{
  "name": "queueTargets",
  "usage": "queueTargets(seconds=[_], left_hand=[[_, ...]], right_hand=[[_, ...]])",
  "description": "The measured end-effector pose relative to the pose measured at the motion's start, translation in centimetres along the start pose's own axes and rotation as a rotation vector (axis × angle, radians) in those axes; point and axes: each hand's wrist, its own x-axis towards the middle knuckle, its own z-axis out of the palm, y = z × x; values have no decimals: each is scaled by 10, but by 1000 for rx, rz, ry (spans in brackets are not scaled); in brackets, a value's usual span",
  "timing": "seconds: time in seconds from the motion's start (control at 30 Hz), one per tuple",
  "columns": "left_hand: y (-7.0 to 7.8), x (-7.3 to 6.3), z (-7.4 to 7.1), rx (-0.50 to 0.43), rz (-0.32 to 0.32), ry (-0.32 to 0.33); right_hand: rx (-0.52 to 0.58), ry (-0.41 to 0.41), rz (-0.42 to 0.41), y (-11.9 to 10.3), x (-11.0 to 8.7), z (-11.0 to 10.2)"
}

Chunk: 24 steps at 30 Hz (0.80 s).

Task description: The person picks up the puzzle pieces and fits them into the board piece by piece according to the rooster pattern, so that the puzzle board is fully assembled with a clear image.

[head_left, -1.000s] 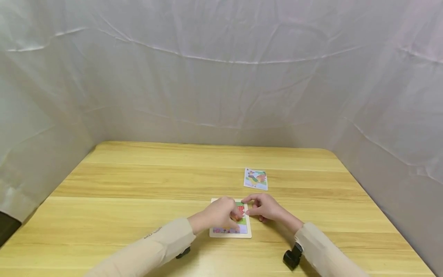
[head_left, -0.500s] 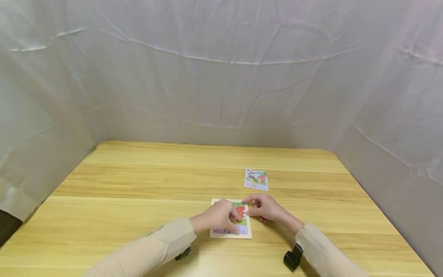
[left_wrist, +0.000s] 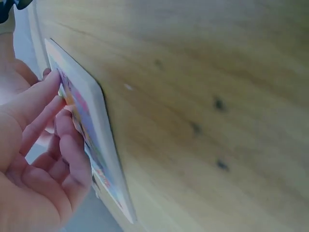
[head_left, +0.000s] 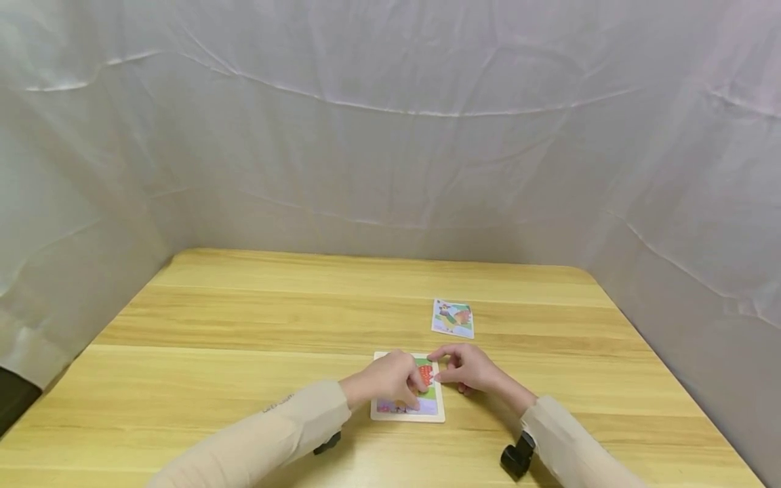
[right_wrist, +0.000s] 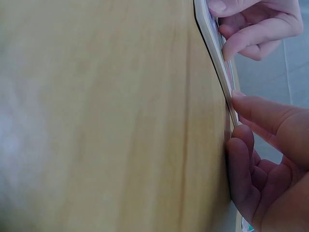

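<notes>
A flat picture puzzle board (head_left: 407, 417) with a pale frame lies on the table; a red strawberry shape and a lilac strip show in its picture. Over its middle is my left hand (head_left: 388, 377), thumb and fingertips touching the picture and covering its left part. The left wrist view shows the thumb and index finger (left_wrist: 36, 101) reaching onto the picture, the other fingers bent. My right hand (head_left: 471, 367) holds the board's right edge, index finger near the far corner and thumb lower down. In the right wrist view, its thumb (right_wrist: 258, 110) rests on the frame's edge.
A picture card (head_left: 453, 318) with a bird-like figure lies farther back on the wooden table (head_left: 262, 312), its top edge slightly curled. Pale cloth (head_left: 378, 169) hangs behind and at both sides. A black wrist camera (head_left: 516, 457) sits beneath the right sleeve.
My left thumb has drawn inward over the picture, and the fingers have shifted slightly, showing more of the strawberry. The right hand stays at the board's edge.
</notes>
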Motion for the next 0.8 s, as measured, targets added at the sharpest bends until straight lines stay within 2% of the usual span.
queueTargets(seconds=[0.13, 0.33, 0.47, 0.63, 0.77, 0.8], left_hand=[[10, 1, 1, 93, -56, -4], [15, 3, 2, 168, -48, 7], [14, 3, 3, 143, -26, 10], [5, 1, -1, 101, 18, -14], [-2, -2, -9, 63, 2, 11], [-3, -3, -11, 41, -7, 24]], right_hand=[[9, 0, 6, 1, -1, -1], [15, 4, 11, 3, -2, -2], [12, 14, 24, 3, -3, -2], [10, 33, 51, 2, -3, 0], [24, 49, 55, -1, -2, 0], [16, 44, 34, -1, -2, 0]])
